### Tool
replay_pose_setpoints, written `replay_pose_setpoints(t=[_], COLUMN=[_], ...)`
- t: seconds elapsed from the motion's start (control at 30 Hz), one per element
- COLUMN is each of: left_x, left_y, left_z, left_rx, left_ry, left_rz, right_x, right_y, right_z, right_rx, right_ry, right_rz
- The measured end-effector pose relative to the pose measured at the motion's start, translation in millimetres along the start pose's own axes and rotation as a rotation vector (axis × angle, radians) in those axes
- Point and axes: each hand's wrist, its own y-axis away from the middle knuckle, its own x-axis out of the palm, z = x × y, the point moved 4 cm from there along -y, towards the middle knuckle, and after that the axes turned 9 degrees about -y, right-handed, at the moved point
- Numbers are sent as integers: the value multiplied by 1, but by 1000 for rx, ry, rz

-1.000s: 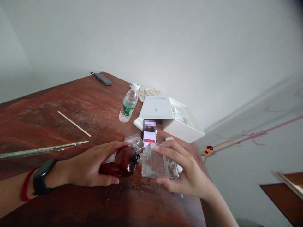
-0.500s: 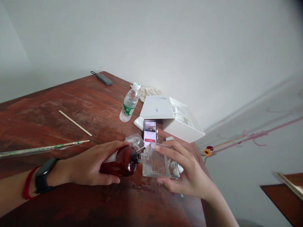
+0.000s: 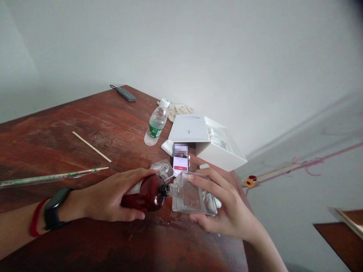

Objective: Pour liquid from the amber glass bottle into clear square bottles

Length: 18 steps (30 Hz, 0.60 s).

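My left hand [image 3: 113, 196] is wrapped round a dark reddish-brown bottle [image 3: 150, 192] that lies tilted on its side, its black neck pointing right. My right hand [image 3: 224, 200] grips a clear square glass bottle [image 3: 188, 194], also tipped over, with its neck facing left. The two mouths meet end to end, touching or nearly so. Just behind them stands another clear bottle [image 3: 163, 169], partly hidden by my left fingers. Wet spots [image 3: 163, 220] show on the wooden table [image 3: 127, 245] below the necks.
Behind the hands lie a lit phone [image 3: 180, 158] and a white box [image 3: 190, 128] with its open tray [image 3: 224, 147]. A water bottle [image 3: 157, 122] stands left of it. Chopsticks [image 3: 92, 146], a wrapped pair [image 3: 56, 177], and a grey device [image 3: 124, 93] lie to the left. Pink cords [image 3: 306, 164] hang at right.
Both hands and their bottles keep nearly the same pose. The whole view has shifted by a few pixels.
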Motion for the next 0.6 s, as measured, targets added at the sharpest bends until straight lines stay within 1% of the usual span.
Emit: replay_pose_setpoints(t=[0.17,0.37,0.6], left_x=[-1,0,1], left_y=[0,0,-1], left_z=[-1,1,0], left_rx=[16,-3,21], left_ry=[2,-17,-22], left_rz=[1,-4,-5], right_x=[0,0,0], right_y=[0,0,1], right_z=[1,1,1], right_rx=[-6,3,9], right_ry=[16,16,25], right_rz=[-8,-1,4])
